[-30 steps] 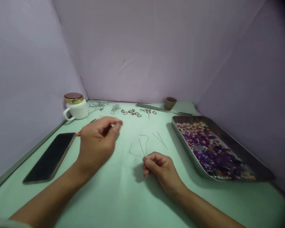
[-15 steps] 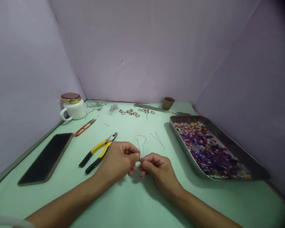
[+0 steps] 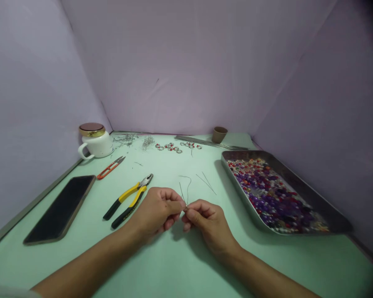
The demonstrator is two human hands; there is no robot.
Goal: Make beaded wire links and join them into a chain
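Observation:
My left hand (image 3: 157, 210) and my right hand (image 3: 207, 222) meet over the green table (image 3: 174, 265), fingertips pinched together on a thin bent wire (image 3: 186, 188). The wire's loop rises from the pinch toward the back. A small bead seems to sit at the pinch point, too small to tell for sure. Yellow-handled pliers (image 3: 129, 198) lie just left of my left hand, untouched.
A metal tray (image 3: 317, 203) of purple, red and white beads lies at the right. Loose wire pieces (image 3: 207, 182), orange snips (image 3: 110, 167), a black phone (image 3: 60, 209), a lidded white mug (image 3: 95, 140), finished bead pieces (image 3: 177, 147), a small brown cup (image 3: 219, 134) and wire rods (image 3: 211, 143) surround the hands.
My left hand came back from the far left, uncovering the pliers, and joined my right hand on the wire. Since half a second ago both hands have barely moved.

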